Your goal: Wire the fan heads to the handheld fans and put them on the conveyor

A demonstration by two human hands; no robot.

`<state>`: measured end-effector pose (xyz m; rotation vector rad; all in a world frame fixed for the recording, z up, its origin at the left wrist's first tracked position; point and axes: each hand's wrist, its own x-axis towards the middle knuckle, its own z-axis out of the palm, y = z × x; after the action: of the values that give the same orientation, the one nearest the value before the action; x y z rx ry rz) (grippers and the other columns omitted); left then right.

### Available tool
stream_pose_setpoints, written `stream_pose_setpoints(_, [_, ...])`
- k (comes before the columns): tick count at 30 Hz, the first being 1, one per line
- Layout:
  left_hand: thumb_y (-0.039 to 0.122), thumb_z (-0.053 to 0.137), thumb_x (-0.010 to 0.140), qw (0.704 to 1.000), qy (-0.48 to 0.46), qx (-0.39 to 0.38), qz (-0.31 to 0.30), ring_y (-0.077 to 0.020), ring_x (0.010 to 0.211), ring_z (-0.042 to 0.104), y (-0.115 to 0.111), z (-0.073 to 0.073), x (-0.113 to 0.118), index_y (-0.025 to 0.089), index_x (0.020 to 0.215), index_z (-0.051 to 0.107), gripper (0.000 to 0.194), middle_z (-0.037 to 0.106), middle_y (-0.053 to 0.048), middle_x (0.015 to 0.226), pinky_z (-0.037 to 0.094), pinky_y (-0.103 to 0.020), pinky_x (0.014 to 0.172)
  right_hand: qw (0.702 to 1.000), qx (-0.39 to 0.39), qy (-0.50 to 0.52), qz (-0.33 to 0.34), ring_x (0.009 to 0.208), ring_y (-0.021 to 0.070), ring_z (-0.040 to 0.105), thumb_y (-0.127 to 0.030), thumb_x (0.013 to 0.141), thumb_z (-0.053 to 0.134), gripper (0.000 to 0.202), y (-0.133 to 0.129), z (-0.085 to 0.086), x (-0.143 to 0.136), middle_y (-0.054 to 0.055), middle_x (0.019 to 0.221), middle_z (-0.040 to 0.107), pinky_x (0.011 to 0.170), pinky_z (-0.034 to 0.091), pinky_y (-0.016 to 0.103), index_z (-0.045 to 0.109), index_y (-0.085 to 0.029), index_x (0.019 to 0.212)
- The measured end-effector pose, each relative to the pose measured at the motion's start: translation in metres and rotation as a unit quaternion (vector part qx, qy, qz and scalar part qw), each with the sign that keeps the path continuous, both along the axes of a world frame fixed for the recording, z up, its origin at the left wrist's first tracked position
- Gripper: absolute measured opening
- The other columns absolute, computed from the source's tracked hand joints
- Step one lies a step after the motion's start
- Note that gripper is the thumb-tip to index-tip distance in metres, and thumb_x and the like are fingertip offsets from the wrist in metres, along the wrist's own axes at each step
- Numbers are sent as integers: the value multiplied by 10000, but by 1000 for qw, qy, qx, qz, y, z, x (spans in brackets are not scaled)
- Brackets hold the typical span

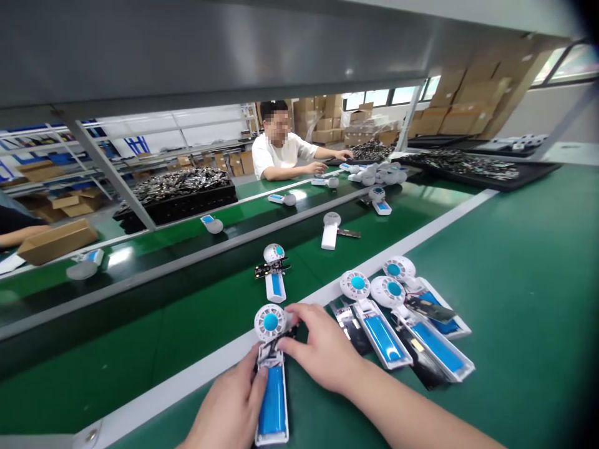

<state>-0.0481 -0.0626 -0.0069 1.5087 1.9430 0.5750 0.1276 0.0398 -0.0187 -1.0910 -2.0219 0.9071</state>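
Observation:
A white handheld fan unit (272,402) with a blue battery in its open handle lies at the table's near edge, its round head with a blue centre pointing away. My left hand (234,399) grips the handle from the left, thumb by the top of the battery. My right hand (318,343) pinches the dark circuit board just below the fan head, thumb and fingers closed on it. To the right of my right hand rest several similar open fan units (384,333), with blue batteries and dark boards beside or across them.
Beyond the white rail (374,262), a green conveyor (163,312) carries more fan units. Across it sits a person (281,149) in a white shirt, hands near piled parts. Black trays of boards (468,165) stand at the right back; another person's arm (21,236) shows far left.

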Motion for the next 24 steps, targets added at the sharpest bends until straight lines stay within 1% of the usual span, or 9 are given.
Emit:
stream_pose_setpoints(2, [487,438,921,1000,-10,-3,-3,-284,864,698,2,-3,2,255,1273,602,453,743,-83,941,510,-343,764,998,-39,-17,-43,682,211,633,-289,768,726,148,-8,2,-1,18,715,665,627,502,322,668,-212,879])
stream_pose_setpoints(4, [518,417,924,995,-92,-4,21,-247,759,682,2,-4,2,248,1327,544,501,710,-54,821,514,-308,657,993,-108,18,-35,548,168,598,-288,840,647,102,-23,3,-3,-9,601,630,500,438,259,641,-213,770])
stream_pose_setpoints(6, [549,402,919,976,-207,-19,61,-220,706,661,3,-3,1,218,1381,469,572,677,-40,807,508,-283,563,988,-133,68,43,582,155,631,-251,881,578,131,-40,3,-5,-9,653,675,520,449,238,659,-222,783])
stream_pose_setpoints(8, [537,507,872,954,-285,-35,89,-212,746,660,4,1,0,186,1384,445,624,668,-47,871,514,-271,561,987,-81,81,115,665,160,659,-214,868,571,130,-52,3,-6,-6,740,711,608,477,247,692,-235,827])
stream_pose_setpoints(10, [452,600,825,942,-317,-46,96,-203,784,657,7,5,0,172,1386,439,647,665,-53,921,529,-276,632,995,-2,43,88,707,179,651,-203,842,587,123,-53,3,-5,7,760,708,662,470,278,704,-231,818])
stream_pose_setpoints(14, [377,497,864,964,-243,-63,93,-183,651,621,10,7,2,179,1418,425,593,657,-55,908,522,-320,644,993,31,-97,-55,697,222,622,-315,850,632,185,-29,-2,-4,42,693,669,640,430,327,691,-208,710])
stream_pose_setpoints(19, [244,581,763,994,-98,14,39,-259,977,630,11,3,6,221,1362,528,602,664,-84,1136,464,-388,917,997,24,-75,-17,731,196,624,-223,851,653,143,-16,-13,-13,12,712,678,661,436,300,711,-229,721])
stream_pose_setpoints(21, [208,594,734,993,-111,7,48,-248,911,639,13,3,6,207,1324,562,591,690,-65,1038,479,-378,878,999,33,-32,-14,760,183,623,-156,842,648,134,-18,-16,-15,5,743,686,689,448,287,718,-226,752])
stream_pose_setpoints(24, [310,605,784,974,-205,-12,93,-219,745,642,16,3,4,172,1288,572,524,693,-42,879,513,-334,699,997,66,14,31,790,168,624,-117,824,662,129,-22,-20,-15,-3,784,702,725,455,271,724,-222,782])
